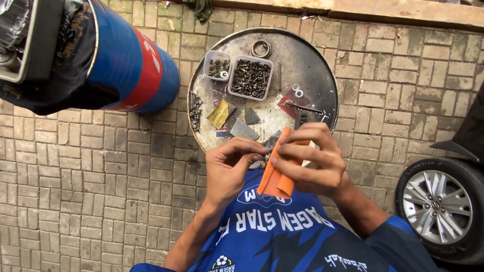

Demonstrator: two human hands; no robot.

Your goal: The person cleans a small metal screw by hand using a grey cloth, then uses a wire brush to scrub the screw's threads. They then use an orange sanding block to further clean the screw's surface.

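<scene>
Right hand (315,161) pinches a folded orange sheet (278,171); left hand (229,163) pinches a small metal part (265,157) near the round, rusty drum lid (312,60).

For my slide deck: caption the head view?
Left hand pinches a small part against orange sheet in right hand above a round tray.

The small part pinched in the left hand (229,166) is mostly covered by the fingertips and too small to identify; the orange sheet (277,174) hides the right hand's (315,163) palm and part of the drum lid's (307,60) near rim; the blue drum (128,63) and car wheel (443,211) are cut by the frame edges; the fasteners in the plastic tray (250,78) are too small to tell apart.
</scene>
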